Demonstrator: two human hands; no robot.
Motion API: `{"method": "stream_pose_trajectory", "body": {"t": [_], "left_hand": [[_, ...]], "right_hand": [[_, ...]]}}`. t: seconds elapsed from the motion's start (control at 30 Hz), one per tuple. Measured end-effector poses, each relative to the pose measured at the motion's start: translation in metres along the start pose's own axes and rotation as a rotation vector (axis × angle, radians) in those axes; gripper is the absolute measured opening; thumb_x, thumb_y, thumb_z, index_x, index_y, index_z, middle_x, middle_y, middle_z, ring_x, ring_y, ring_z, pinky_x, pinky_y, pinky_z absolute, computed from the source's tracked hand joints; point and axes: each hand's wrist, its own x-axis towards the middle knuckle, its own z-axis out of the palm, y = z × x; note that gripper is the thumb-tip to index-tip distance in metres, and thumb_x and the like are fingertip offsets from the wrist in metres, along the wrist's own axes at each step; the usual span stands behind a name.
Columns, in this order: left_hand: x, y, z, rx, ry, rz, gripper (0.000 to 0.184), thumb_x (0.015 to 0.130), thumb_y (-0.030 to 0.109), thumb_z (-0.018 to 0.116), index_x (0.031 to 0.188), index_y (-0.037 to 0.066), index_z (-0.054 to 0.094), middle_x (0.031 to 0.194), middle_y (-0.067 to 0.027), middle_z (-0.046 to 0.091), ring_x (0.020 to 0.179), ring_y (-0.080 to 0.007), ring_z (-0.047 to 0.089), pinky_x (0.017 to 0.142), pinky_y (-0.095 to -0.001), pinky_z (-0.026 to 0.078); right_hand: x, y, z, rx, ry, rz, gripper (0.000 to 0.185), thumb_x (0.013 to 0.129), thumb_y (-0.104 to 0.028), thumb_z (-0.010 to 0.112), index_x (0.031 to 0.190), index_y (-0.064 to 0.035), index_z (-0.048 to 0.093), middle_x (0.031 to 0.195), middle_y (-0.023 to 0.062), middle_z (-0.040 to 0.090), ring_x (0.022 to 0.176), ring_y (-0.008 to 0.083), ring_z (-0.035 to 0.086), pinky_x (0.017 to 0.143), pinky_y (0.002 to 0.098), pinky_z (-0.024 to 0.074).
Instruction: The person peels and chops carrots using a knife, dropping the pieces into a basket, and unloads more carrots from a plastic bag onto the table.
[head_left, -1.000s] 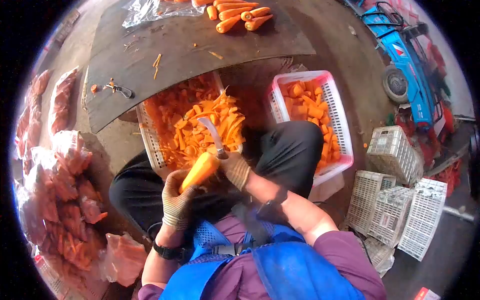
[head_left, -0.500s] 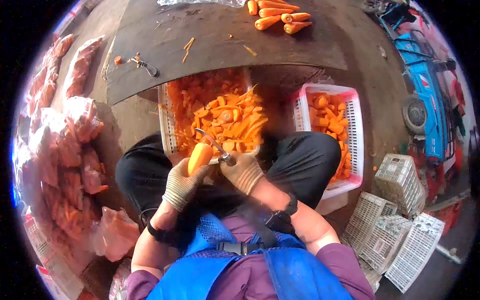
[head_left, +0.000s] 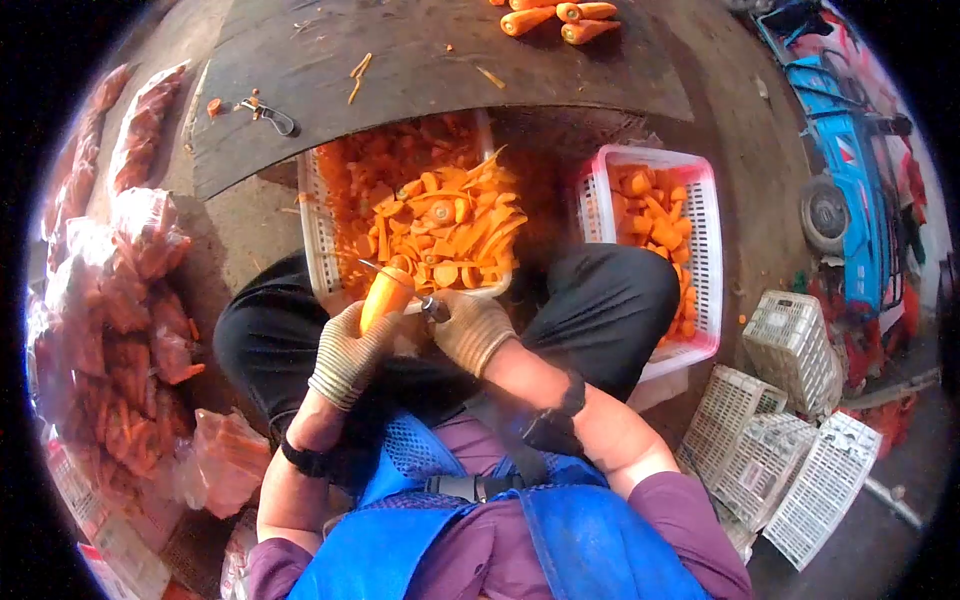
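Gloved left hand [head_left: 346, 350] and gloved right hand [head_left: 470, 328] curl closed, near each other above the lap [head_left: 425, 385], forearms [head_left: 525, 378] angled inward.

Bright light falls on my left hand [head_left: 348, 352] and right hand [head_left: 472, 328]; I can't tell its source. Just beyond them, reddish shade darkens the basket's [head_left: 316, 240] far end. Left of my hands, plastic bags [head_left: 148, 235] glare whitish. Farther out, everything bends, softening towards black corners.
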Motion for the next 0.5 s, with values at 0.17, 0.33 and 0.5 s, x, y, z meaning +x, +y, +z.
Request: {"method": "stream_pose_trajectory", "body": {"t": [0.17,0.33,0.5], "left_hand": [[-0.002,0.005,-0.004,-0.073,-0.082,-0.054,0.039,0.085,0.036,0.065,0.096,-0.001,0.06,0.068,0.0025,0.054,0.056,-0.0054,0.046,0.05,-0.0186,0.036],[-0.008,0.003,-0.014,-0.298,-0.282,-0.098,0.054,0.082,0.052,0.06,0.096,0.0,0.058,0.066,0.0023,0.052,0.05,-0.007,0.042,0.045,-0.0181,0.031],[-0.013,0.003,0.0,0.097,0.039,0.234,0.05,0.081,0.045,0.065,0.099,-0.001,0.057,0.068,0.0015,0.053,0.052,-0.0048,0.043,0.046,-0.0185,0.033]], "right_hand": [[-0.002,-0.005,-0.007,-0.044,0.014,-0.033,0.025,0.081,-0.029,0.059,0.097,-0.011,0.063,0.084,0.0194,0.065,0.08,0.0366,0.063,0.07,0.0454,0.05],[0.001,-0.006,-0.002,-0.069,0.109,-0.108,0.021,0.078,-0.022,0.061,0.093,-0.0081,0.06,0.08,0.0189,0.064,0.078,0.0363,0.063,0.066,0.0449,0.0493],[0.001,0.012,0.018,-0.043,0.2,-0.159,0.019,0.079,-0.025,0.06,0.087,-0.0074,0.06,0.079,0.0191,0.063,0.077,0.0356,0.062,0.065,0.0441,0.0489]]}}
